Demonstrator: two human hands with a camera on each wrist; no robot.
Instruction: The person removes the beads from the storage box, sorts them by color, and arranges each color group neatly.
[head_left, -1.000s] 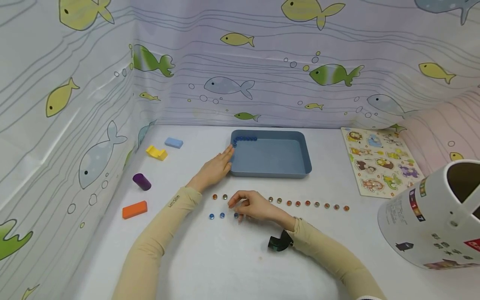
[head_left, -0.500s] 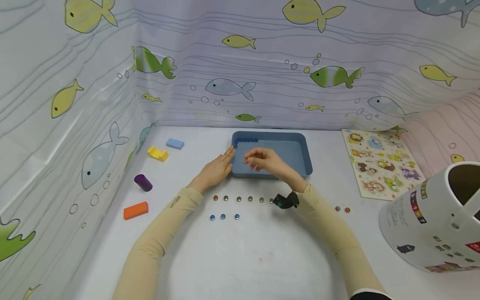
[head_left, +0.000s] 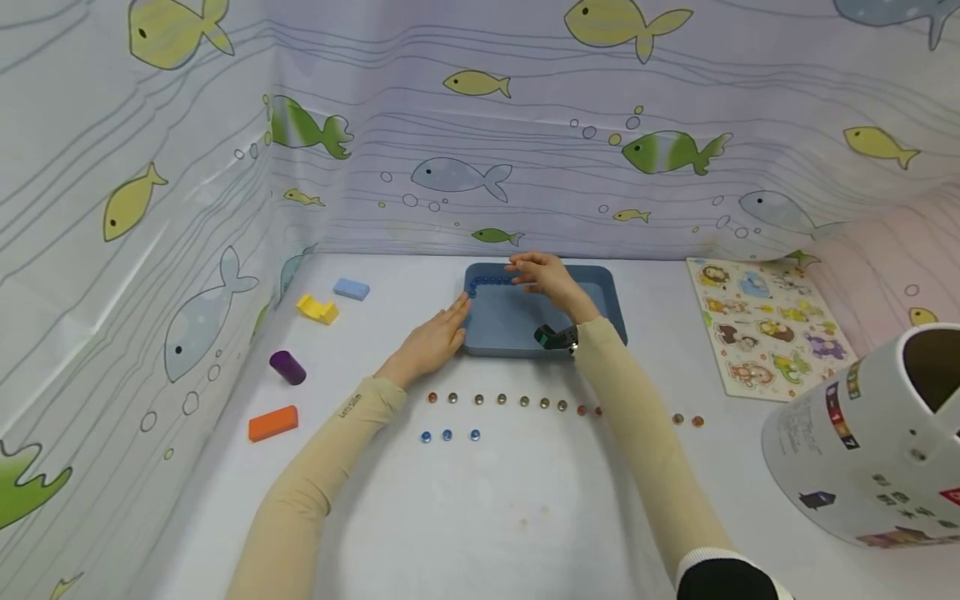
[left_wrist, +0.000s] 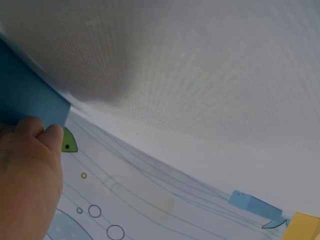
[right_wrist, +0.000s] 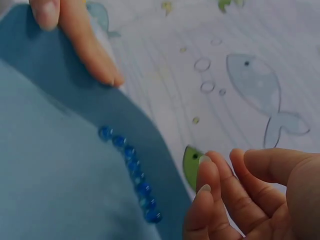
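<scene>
Left hand [head_left: 429,340]: lying flat, fingers relaxed, touching tray [head_left: 592,335].
Right hand [head_left: 545,276]: hovering over beads [head_left: 491,281]; grasp indiscernible.
Sleeve [head_left: 347,406]: reading "Let'sSlim".

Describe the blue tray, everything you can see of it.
The blue tray is a shallow rectangle with rounded corners and a raised rim, apparently plastic, flat on the white table. Blue beads line its far wall and far-left corner. The left hand rests against its left edge; the right hand hovers over its far side.

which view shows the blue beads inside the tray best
The right wrist view: the blue beads fill it as a curved line along the tray wall, each distinct. The head view shows them tiny in the far left corner. The left wrist view shows none.
</scene>
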